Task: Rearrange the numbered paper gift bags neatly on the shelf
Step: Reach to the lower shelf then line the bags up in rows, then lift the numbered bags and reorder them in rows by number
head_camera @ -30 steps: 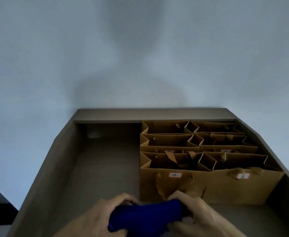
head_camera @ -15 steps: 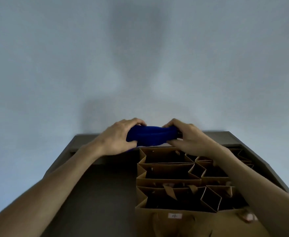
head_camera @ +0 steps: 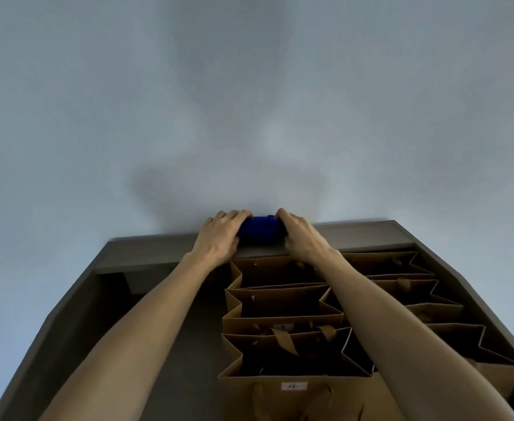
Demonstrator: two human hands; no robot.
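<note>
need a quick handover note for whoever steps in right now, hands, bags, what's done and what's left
Left hand: curled round the left end of the blue bundle.
Right hand: curled round its right end.
Both arms reach over the bags, holding the bundle at the shelf's back ledge, against the wall; I cannot tell if it rests there.

Paper gift bags: upright and open in two close columns on the right of the shelf; the front left bag has a label that looks like 4. Other labels are hidden.

Done: bags look lined up.
Left: probably let go of the bundle, then check number order.
</note>
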